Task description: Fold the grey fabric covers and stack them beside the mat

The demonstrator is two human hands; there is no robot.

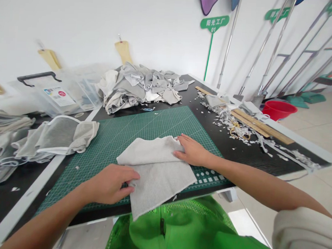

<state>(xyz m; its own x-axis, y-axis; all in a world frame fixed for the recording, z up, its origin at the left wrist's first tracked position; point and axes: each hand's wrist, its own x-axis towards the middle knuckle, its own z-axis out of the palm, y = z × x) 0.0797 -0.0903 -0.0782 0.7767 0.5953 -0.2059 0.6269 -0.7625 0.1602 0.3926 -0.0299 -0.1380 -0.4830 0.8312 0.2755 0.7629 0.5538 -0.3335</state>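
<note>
A light grey piece of cloth (162, 181) lies on the green cutting mat (117, 126), with its upper part folded over and its near corner hanging past the table edge. My left hand (112, 183) pinches the cloth's left edge between thumb and fingers. At the top right, my right hand (192, 151) grips the folded part, its thumb on the fabric and its fingertips at the upper edge.
A heap of grey cloths (146, 85) rises behind the mat. Sewn grey pieces with white edging (60, 134) lie left, near a clear plastic box (68, 95). To the right are fabric scraps (226, 119), gold-handled scissors (235, 131) and wooden rulers (262, 125). A red basin (279, 109) stands beyond.
</note>
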